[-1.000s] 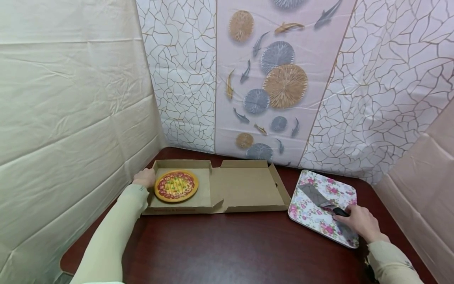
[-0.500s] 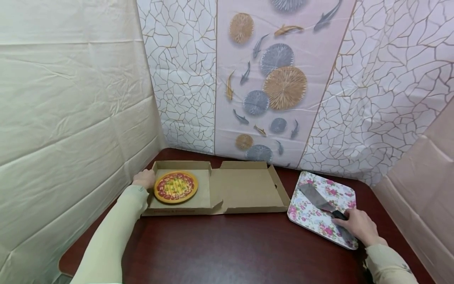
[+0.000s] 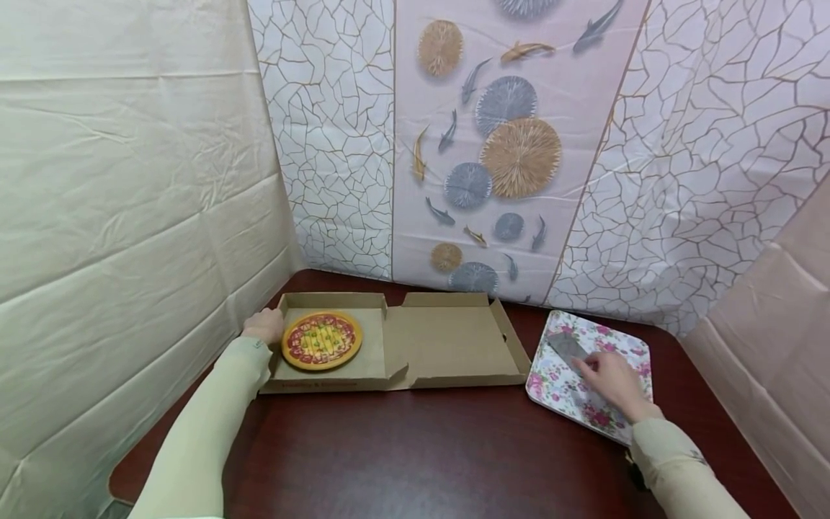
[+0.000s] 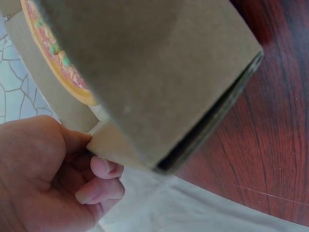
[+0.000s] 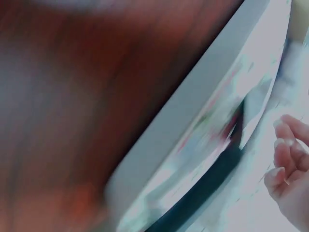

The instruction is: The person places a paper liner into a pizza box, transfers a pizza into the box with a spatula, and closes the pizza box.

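My left hand (image 3: 264, 326) pinches the left side wall of a cardboard pizza box (image 3: 454, 339), thumb and fingers on the wall's edge in the left wrist view. The box lies unfolded, and a toy-like round pizza (image 3: 322, 341) with a yellow rim sits in its left half. On the right, a spatula with a wide metal blade (image 3: 565, 349) lies on a floral tray (image 3: 554, 400). Over that tray hovers my right hand (image 3: 612, 382), its fingers loosely bent around nothing. Its wrist view shows the spatula's dark handle (image 5: 207, 188) apart from the fingers, somewhat blurred.
A dark reddish-brown table (image 3: 402, 447) carries everything. Pale cloth (image 3: 130, 216) hangs along the left side, and a patterned curtain (image 3: 506, 245) stands close behind the box and tray.
My right hand has let go of the spatula's handle and moved left and forward over the tray. The spatula stays on the tray. My left hand keeps its place at the box.
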The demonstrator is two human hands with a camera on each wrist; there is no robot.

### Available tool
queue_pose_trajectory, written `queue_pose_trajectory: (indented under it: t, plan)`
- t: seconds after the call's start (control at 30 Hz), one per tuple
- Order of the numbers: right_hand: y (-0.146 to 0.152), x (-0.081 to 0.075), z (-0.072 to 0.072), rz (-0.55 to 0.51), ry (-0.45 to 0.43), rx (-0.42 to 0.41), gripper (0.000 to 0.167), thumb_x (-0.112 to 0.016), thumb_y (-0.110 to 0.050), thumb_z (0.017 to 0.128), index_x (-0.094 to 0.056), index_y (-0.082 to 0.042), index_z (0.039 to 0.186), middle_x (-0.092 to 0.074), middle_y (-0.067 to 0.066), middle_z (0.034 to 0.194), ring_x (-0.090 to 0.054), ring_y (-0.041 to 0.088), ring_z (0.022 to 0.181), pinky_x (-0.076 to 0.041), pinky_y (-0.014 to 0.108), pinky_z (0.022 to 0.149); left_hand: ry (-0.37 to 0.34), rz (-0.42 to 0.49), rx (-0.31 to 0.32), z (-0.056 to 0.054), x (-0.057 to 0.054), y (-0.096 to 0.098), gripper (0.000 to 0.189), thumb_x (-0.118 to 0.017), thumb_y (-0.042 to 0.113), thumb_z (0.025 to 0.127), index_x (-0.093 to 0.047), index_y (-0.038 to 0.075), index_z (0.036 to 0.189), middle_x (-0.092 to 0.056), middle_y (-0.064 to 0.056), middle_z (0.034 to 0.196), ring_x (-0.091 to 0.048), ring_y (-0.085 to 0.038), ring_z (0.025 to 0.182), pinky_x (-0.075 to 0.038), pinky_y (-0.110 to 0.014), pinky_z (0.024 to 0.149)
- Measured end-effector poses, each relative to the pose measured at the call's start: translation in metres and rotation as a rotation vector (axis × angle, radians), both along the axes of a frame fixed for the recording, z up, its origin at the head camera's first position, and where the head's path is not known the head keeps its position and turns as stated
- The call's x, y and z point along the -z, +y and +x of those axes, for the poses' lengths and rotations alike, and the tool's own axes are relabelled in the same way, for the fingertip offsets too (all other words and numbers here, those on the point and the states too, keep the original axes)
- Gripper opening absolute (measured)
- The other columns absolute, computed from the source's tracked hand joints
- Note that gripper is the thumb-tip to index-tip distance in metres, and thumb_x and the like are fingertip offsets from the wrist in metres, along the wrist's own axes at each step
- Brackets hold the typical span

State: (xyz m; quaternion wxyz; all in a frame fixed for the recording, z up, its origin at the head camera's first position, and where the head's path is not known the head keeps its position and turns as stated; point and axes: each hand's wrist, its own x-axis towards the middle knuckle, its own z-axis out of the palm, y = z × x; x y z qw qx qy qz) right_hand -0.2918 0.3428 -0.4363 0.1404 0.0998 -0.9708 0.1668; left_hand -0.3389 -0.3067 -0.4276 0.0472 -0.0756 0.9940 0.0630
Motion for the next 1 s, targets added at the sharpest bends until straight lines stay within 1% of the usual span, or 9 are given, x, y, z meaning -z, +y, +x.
queue_pose_trajectory:
  t: [0.03, 0.13, 0.23, 0.27, 0.4, 0.5, 0.57, 0.77, 1.0]
  plan:
    - [-0.011, -0.002, -0.004, -0.011, -0.007, -0.017, 0.039, -0.059, -0.035, 0.094, -0.073, 0.001, 0.089, -0.068, 0.011, 0.073, -0.056, 0.016, 0.06, -0.046, 0.036, 0.054, 0.001, 0.0, 0.0, 0.0, 0.0, 0.0, 0.036, -0.036, 0.011, 0.1, -0.058, -0.009, 0.12, -0.061, -0.03, 0.116, -0.061, -0.046, 0.104, -0.051, -0.057, 0.084]
    - [-0.042, -0.006, -0.013, -0.044, -0.065, -0.04, 0.046, -0.056, -0.04, 0.096, -0.069, -0.002, 0.074, -0.056, 0.003, 0.057, -0.045, 0.012, 0.05, -0.038, 0.03, 0.049, 0.004, 0.0, -0.003, 0.001, 0.001, -0.001, 0.035, -0.037, 0.012, 0.1, -0.058, -0.008, 0.12, -0.061, -0.03, 0.116, -0.061, -0.046, 0.105, -0.05, -0.057, 0.085]
    - [-0.067, -0.007, -0.022, -0.041, -0.116, -0.04, 0.051, -0.054, -0.046, 0.095, -0.058, -0.008, 0.061, -0.039, -0.003, 0.05, -0.037, 0.012, 0.046, -0.031, 0.028, 0.046, 0.007, 0.003, -0.001, 0.002, -0.001, 0.0, 0.034, -0.037, 0.011, 0.1, -0.058, -0.008, 0.119, -0.06, -0.03, 0.115, -0.061, -0.046, 0.105, -0.051, -0.057, 0.084]
    - [-0.073, -0.007, -0.024, -0.027, -0.132, -0.035, 0.052, -0.054, -0.047, 0.095, -0.054, -0.01, 0.059, -0.037, -0.003, 0.051, -0.037, 0.012, 0.046, -0.03, 0.028, 0.046, 0.008, 0.005, -0.001, 0.001, -0.002, 0.0, 0.034, -0.037, 0.011, 0.1, -0.058, -0.008, 0.119, -0.06, -0.029, 0.115, -0.061, -0.046, 0.105, -0.051, -0.057, 0.084]
    - [-0.088, -0.003, -0.031, 0.05, -0.202, -0.002, 0.049, -0.057, -0.044, 0.093, -0.048, -0.013, 0.056, -0.042, -0.002, 0.053, -0.043, 0.015, 0.05, -0.031, 0.031, 0.045, 0.006, 0.011, 0.009, -0.001, -0.002, 0.003, 0.034, -0.037, 0.012, 0.101, -0.058, -0.007, 0.119, -0.06, -0.029, 0.115, -0.061, -0.045, 0.104, -0.051, -0.056, 0.084]
    - [-0.093, 0.0, -0.033, 0.094, -0.232, 0.002, 0.044, -0.059, -0.038, 0.092, -0.049, -0.014, 0.056, -0.048, -0.001, 0.054, -0.046, 0.016, 0.052, -0.033, 0.032, 0.044, 0.002, 0.015, 0.012, -0.002, -0.001, 0.004, 0.034, -0.037, 0.013, 0.101, -0.057, -0.007, 0.12, -0.06, -0.029, 0.116, -0.061, -0.045, 0.105, -0.051, -0.056, 0.084]
    - [-0.095, 0.001, -0.034, 0.105, -0.225, -0.01, 0.041, -0.06, -0.033, 0.09, -0.05, -0.015, 0.055, -0.049, -0.001, 0.054, -0.047, 0.017, 0.053, -0.034, 0.032, 0.045, 0.002, 0.019, 0.008, -0.002, -0.002, 0.004, 0.034, -0.038, 0.013, 0.101, -0.057, -0.007, 0.12, -0.06, -0.029, 0.116, -0.061, -0.045, 0.105, -0.051, -0.056, 0.084]
    - [-0.097, 0.0, -0.039, 0.122, -0.111, -0.054, 0.029, -0.057, -0.011, 0.083, -0.049, -0.013, 0.054, -0.051, 0.003, 0.055, -0.049, 0.019, 0.054, -0.037, 0.035, 0.048, 0.01, 0.022, 0.005, -0.002, -0.004, 0.003, 0.034, -0.038, 0.012, 0.101, -0.058, -0.007, 0.119, -0.061, -0.029, 0.115, -0.061, -0.045, 0.104, -0.051, -0.056, 0.084]
    - [-0.101, -0.014, -0.04, 0.119, -0.031, -0.088, 0.03, -0.054, -0.006, 0.08, -0.044, -0.013, 0.053, -0.047, 0.002, 0.053, -0.045, 0.018, 0.052, -0.035, 0.034, 0.047, 0.004, 0.021, 0.004, 0.001, -0.004, 0.0, 0.035, -0.037, 0.012, 0.1, -0.057, -0.008, 0.12, -0.06, -0.03, 0.116, -0.06, -0.046, 0.106, -0.05, -0.057, 0.086]
